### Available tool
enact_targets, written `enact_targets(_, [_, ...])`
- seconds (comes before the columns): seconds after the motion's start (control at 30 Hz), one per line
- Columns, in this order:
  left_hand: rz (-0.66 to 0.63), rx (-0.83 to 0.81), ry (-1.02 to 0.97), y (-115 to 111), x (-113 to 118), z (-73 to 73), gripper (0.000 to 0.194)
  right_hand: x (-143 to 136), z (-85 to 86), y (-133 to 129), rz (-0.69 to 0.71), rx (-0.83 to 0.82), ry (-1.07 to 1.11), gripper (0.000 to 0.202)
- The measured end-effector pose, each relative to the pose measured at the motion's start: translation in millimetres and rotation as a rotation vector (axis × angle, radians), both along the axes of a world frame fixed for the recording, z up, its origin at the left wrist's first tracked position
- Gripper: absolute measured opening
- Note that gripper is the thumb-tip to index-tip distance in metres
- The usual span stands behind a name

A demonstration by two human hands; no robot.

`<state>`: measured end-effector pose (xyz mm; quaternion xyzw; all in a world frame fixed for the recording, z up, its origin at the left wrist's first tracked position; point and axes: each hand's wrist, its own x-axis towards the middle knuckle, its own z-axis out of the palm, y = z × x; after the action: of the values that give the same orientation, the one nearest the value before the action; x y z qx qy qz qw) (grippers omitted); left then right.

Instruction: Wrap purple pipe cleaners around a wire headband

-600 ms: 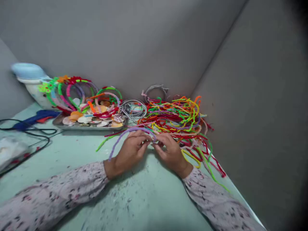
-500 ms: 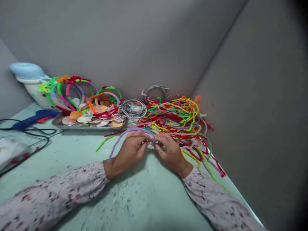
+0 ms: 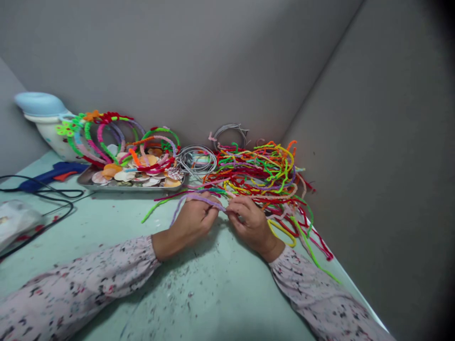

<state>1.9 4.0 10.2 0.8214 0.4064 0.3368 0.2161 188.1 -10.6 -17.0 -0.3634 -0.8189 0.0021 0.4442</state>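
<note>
A fuzzy lavender pipe cleaner (image 3: pixel 203 199) runs over my left hand (image 3: pixel 195 219), and its loose part curves down past the back of that hand. The fingers of my left hand are closed on it. At its other end, the closed fingertips of my right hand (image 3: pixel 249 224) pinch the tip, which they partly cover. Both hands are just above the pale green table (image 3: pixel 199 284), with a small gap between them. Behind and to the right lies a tangled heap of colourful pipe cleaners (image 3: pixel 263 170).
At the back left, a metal tray (image 3: pixel 135 188) holds shells and fuzzy rings (image 3: pixel 103 135). Coils of grey wire (image 3: pixel 197 163) stand beside it. A blue glue gun (image 3: pixel 46 177), a black cable (image 3: pixel 64 208), a plastic bag (image 3: pixel 17 220) and a blue-lidded container (image 3: pixel 46 123) are further left.
The lavender pipe cleaner has dropped from a raised arch to a flatter line between my hands. Its curl near the right fingertips has straightened. My hands have barely shifted.
</note>
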Motion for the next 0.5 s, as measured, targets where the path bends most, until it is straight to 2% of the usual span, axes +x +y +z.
enact_targets(0.5, [-0.111,-0.120,-0.091,6.1,-1.5,-2.7,0.020,-0.2,-1.3,0.2,-0.030,0.023,-0.031,0.015])
